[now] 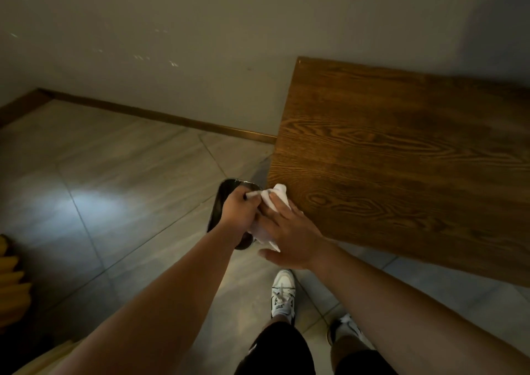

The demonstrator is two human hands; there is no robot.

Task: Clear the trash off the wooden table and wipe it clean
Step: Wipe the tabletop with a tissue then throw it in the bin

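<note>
Below the near left corner of the wooden counter (401, 159), both hands meet over a dark round bin (226, 191) that stands on the tiled floor (114, 174), just beside the counter's edge. Left hand (238, 212): fingers clenched around one end of a crumpled white tissue (276, 195), knuckles over the bin's mouth. Right hand (289, 231): palm down and fingers spread flat across the rest of the tissue, pressing rather than gripping, with the fingertips reaching the counter's corner. Whatever lies beneath the tissue is hidden, so it cannot be told whether crumbs or scraps are gathered in it. No loose trash shows on the visible part of the counter, whose right end runs out of view. Judged from this arrangement, the step in hand is passing the wad off the edge and into the bin. To do it well, the right hand should keep light downward pressure until the left has the whole wad enclosed, so nothing spills onto the floor; the release should come only with the wad squarely over the opening, low inside the rim. One white shoe (283, 294) stands close to the bin and should stay clear of it
</note>
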